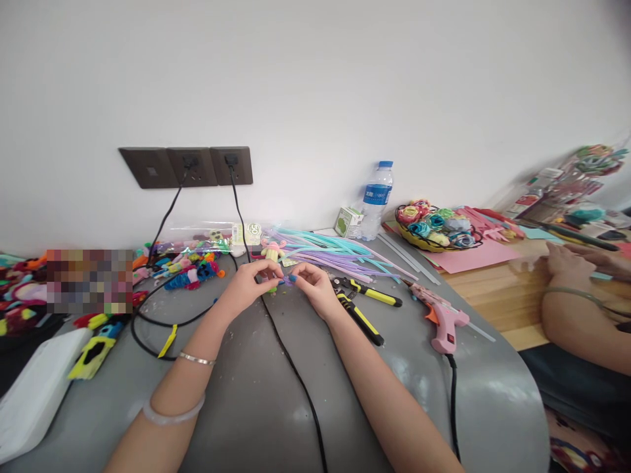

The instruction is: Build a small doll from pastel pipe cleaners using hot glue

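Both hands meet over the grey tabletop (276, 394), left hand (245, 287) and right hand (315, 289) with fingers pinched shut on a small purple fuzzy piece (286, 280) held between them: looks light, soft, bendable, easily crushed, so best gripped gently at its ends.

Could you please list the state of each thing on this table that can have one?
Left hand: pinching a small purple piece.
Right hand: pinching the same piece.
Glue gun: lying on the table, cord attached.
Pliers: lying on the table, unheld.
Bottle: upright, capped.
Sockets: two plugs in.
Basket: full of fabric flowers.
Carton: upright by the bottle.
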Tool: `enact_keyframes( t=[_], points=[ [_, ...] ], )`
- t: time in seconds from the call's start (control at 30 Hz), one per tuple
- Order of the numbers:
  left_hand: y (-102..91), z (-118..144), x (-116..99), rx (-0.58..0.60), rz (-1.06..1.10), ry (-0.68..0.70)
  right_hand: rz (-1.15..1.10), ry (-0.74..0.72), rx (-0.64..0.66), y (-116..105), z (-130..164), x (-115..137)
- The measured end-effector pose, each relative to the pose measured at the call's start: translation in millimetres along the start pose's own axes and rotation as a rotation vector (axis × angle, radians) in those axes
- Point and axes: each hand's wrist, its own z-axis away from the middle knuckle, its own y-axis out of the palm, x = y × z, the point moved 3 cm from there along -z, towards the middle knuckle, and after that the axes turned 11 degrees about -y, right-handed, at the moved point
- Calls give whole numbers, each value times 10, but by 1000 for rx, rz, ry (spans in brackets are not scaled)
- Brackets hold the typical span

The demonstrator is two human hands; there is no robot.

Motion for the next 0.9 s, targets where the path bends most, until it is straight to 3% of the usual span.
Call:
enact_keyframes(
  t=[0.2,0.43,0.63,0.9],
  points=[
    [-15,18,-12,31,-32,-10,-111,64,-48,-1,-2,-18],
    [50,67,-90,169,-150,-16,-245,177,-68,-19,-6,-39],
    [22,56,-100,83,-123,-7,-300,223,-70,-7,-3,-60],
    [1,42,-54,58,-83,-3,-297,250,31,19,15,-42]
  ],
)
